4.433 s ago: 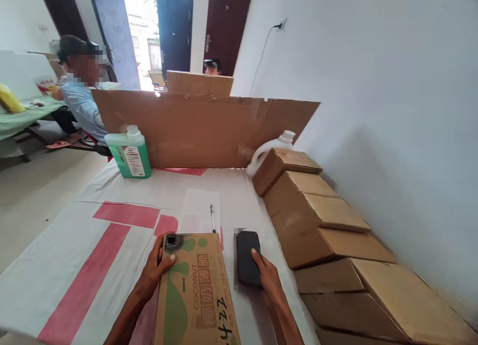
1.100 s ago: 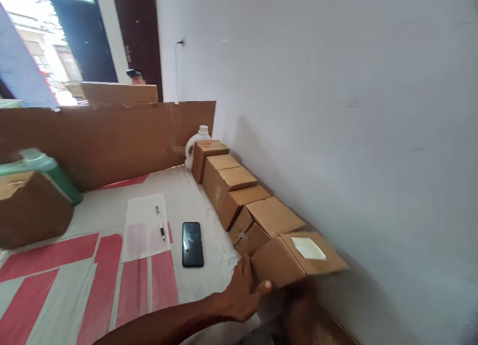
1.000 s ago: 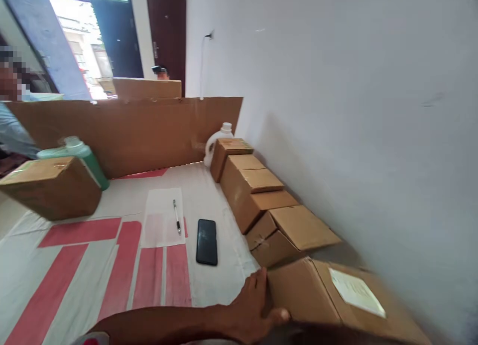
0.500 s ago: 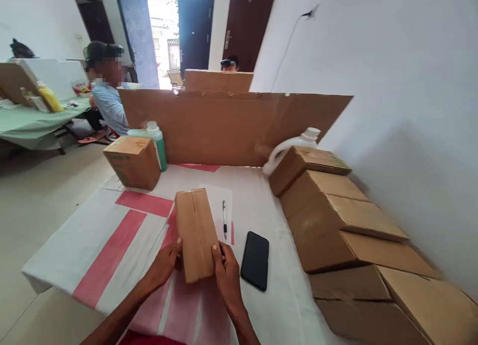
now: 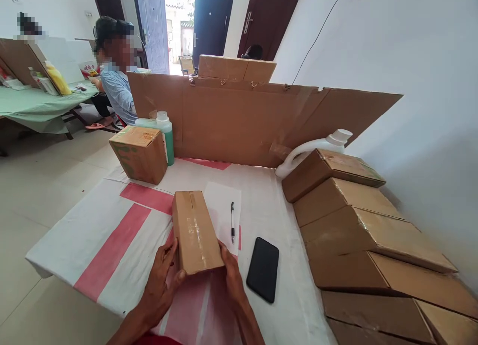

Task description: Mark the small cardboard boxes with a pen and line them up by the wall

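Observation:
A small taped cardboard box point(image 5: 196, 235) is between my two hands, above the front part of the cloth-covered table. My left hand point(image 5: 162, 275) grips its left side, the thumb near the bottom corner. On the right side my right hand point(image 5: 232, 273) presses against the box, fingers partly hidden behind it. Clear tape runs down the middle of its upper face. Right of the box, a black-and-white pen point(image 5: 232, 223) lies on a white sheet of paper point(image 5: 216, 200). A black phone point(image 5: 263, 270) rests face up beside my right hand.
Several cardboard boxes point(image 5: 347, 225) line the right side by the wall. A white jug point(image 5: 317, 153) stands behind them. At the back left are another box point(image 5: 140, 156) and a green-liquid bottle point(image 5: 168, 136). A cardboard panel point(image 5: 231, 121) borders the far edge. A person point(image 5: 117, 86) sits beyond.
The box has tilted, and its taped face shows more plainly. My left hand has shifted lower along its side, with the thumb at the near corner. The view has turned slightly left.

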